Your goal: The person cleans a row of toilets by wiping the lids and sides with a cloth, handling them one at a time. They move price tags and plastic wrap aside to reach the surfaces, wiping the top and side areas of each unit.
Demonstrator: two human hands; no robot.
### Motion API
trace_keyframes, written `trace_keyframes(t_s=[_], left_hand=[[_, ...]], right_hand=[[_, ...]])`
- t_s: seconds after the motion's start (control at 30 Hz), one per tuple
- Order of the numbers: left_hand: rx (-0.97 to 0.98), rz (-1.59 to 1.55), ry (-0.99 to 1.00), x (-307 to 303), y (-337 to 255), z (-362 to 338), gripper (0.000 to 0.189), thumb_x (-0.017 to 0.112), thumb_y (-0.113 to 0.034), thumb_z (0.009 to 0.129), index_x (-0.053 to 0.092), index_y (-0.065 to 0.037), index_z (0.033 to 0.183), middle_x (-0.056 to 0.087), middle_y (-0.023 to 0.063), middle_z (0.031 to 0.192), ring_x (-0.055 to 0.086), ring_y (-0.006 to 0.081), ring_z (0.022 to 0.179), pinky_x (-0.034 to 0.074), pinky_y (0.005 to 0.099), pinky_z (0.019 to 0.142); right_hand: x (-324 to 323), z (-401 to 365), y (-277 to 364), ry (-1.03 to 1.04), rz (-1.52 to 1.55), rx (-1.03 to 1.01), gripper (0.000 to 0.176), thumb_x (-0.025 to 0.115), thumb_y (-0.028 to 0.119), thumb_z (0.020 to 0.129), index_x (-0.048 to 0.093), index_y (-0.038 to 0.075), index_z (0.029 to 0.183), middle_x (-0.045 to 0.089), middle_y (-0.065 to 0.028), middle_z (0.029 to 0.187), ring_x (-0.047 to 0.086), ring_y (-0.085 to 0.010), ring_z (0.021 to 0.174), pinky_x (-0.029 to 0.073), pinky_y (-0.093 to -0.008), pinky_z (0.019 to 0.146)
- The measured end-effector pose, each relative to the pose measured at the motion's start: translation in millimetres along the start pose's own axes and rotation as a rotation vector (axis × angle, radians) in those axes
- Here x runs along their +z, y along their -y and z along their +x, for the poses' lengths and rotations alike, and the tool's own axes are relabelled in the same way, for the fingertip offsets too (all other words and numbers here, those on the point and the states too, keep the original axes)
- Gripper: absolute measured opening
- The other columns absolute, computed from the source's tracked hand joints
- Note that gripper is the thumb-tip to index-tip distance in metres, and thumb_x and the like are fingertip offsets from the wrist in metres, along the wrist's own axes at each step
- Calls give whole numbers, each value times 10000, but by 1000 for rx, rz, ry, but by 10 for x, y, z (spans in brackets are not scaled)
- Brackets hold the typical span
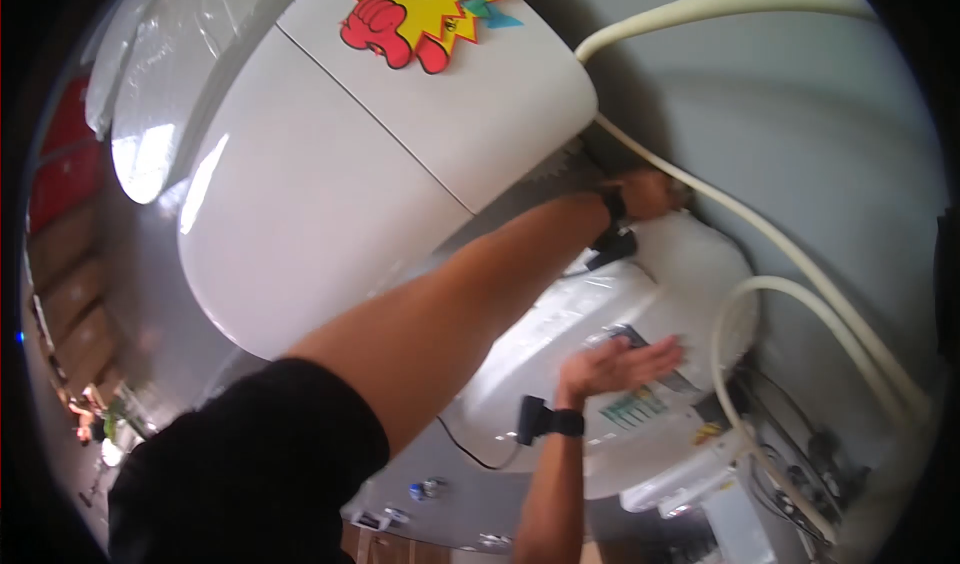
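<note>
My left arm crosses the view beneath a glossy white toilet (310, 174) with its lid down. My left hand (648, 194) is behind that toilet, close to the wall, blurred and partly in shadow; I cannot tell what its fingers do. Lower down, my right hand (615, 366) is open, fingers stretched out toward the wall. It overlaps a second white toilet (530, 364), which has clear plastic film over it. Beside the right hand are a grey strip (675, 379) and a green-marked label (633, 410). Black bands with small dark boxes sit on both wrists.
Thick cream hoses (720, 2) run along the grey wall (850, 164), one looping down near my right hand. A yellow and red price sign (425, 9) lies on the first toilet. More plastic-wrapped white fixtures (180, 74) stand at the upper left. Cables (800, 464) hang at the lower right.
</note>
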State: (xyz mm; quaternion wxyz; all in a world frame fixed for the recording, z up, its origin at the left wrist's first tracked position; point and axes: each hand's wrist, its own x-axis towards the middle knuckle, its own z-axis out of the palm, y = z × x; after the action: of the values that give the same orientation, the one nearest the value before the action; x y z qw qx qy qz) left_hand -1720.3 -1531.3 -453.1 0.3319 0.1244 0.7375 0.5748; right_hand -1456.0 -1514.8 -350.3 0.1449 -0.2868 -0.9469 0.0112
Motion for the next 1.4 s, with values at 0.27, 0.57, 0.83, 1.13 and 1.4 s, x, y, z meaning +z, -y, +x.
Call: trace_keyframes(t_s=[0.27, 0.57, 0.83, 1.13, 1.4], left_hand=[[104, -367, -180, -27, 516, -1028, 456, 686, -389, 1058, 711, -17, 1322, 690, 205, 1348, 663, 335, 1240, 513, 408, 1076], [109, -291, -356, 429, 994, -2497, 439, 685, -213, 1061, 623, -13, 1447, 485, 202, 1602, 484, 365, 1490, 375, 404, 1252], [178, -257, -430, 306, 813, -1745, 479, 685, -230, 1053, 615, 36, 1445, 603, 253, 1487, 563, 421, 1397, 425, 419, 1212], [95, -155, -318, 233, 750, -2409, 506, 665, -185, 1023, 573, -6, 1487, 531, 213, 1542, 490, 428, 1425, 398, 473, 1237], [295, -117, -229, 162, 693, -2619, 580, 650, -71, 1017, 476, -6, 1566, 478, 218, 1580, 416, 428, 1484, 378, 502, 1271]], right_hand=[[8, -7, 32, -54, -54, -60, 735, 332, 460, 1149, 338, -61, 1667, 284, -319, 1737, 244, -509, 1620, 197, -604, 1309], [45, -12, 31, -28, -28, -12, 763, 273, 510, 1150, 250, -5, 1713, 223, -334, 1754, 219, -530, 1625, 246, -639, 1265], [79, -38, -68, -3, -69, -10, 743, 308, 452, 1140, 209, 17, 1733, 187, -300, 1780, 170, -479, 1653, 247, -620, 1261], [55, 114, -366, -4, -101, -127, 741, 430, 471, 1085, 340, 6, 1655, 351, -297, 1694, 313, -468, 1584, 293, -620, 1227], [195, 1384, -256, 5, 133, 3, 659, 469, 468, 1116, 560, -50, 1512, 505, -344, 1563, 454, -480, 1484, 333, -550, 1257]])
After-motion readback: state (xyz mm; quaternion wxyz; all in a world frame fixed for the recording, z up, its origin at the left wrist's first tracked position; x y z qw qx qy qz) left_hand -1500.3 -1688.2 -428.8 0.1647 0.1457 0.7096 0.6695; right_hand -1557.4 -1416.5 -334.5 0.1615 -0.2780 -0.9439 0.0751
